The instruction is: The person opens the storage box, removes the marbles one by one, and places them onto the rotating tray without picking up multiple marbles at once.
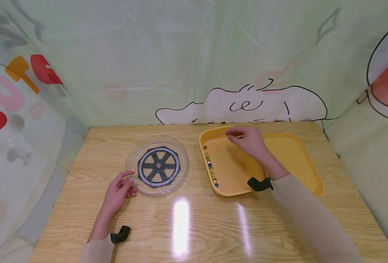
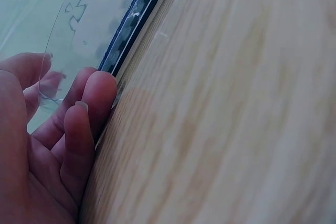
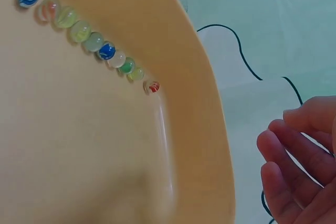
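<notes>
A clear round dish stands on the wooden table, with a black and grey spoked wheel shape showing within its outline. At the dish's near-left edge, my left hand holds the rim with curled fingers. Above the back of a yellow tray hovers my right hand, its fingers loosely bent and nothing visible between them. Inside the tray, several glass marbles, blue, green, yellow, red and clear, lie in a row along the left wall.
A second yellow piece, flat and with a ridged rim, lies to the right of the tray. Behind the table hangs a pale green printed curtain. Bright reflections lie on the table top in front of the dish.
</notes>
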{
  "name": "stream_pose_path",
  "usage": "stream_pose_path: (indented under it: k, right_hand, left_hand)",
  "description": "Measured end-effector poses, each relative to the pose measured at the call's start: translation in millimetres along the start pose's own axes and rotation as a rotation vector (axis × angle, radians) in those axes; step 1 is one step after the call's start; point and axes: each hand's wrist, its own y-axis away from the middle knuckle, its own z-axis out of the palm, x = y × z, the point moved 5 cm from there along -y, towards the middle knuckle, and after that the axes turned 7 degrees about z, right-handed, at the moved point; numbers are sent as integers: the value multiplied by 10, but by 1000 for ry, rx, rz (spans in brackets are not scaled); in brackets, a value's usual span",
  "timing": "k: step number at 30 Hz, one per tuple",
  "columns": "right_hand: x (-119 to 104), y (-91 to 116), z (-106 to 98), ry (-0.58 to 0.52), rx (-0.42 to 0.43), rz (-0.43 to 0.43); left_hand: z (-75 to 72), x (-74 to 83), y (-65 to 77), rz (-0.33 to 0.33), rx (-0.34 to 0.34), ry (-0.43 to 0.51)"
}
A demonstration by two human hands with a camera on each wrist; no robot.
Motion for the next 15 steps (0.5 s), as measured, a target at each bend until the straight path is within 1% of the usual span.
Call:
stream_pose_path:
  k: [5,8,11,13,15]
  right_hand:
    - [-72,-134,140,-2,-47,14]
    - [-92,-206,227,-10,-82,-7]
    - [-87,-259,319,-24,-119,-30]
    - [-69,-291,381,-54,-145,-34]
    - [-38,-318,442,-92,-164,-6]
  left_hand:
    - [-7,3,-5,18,3,-2]
    - [-5,2,-5,30,3,-2]
    - [-1,6,-3,29,1,-4]
    - [1,14,2,23,-1,-4]
    - [1,24,7,18,0,-8]
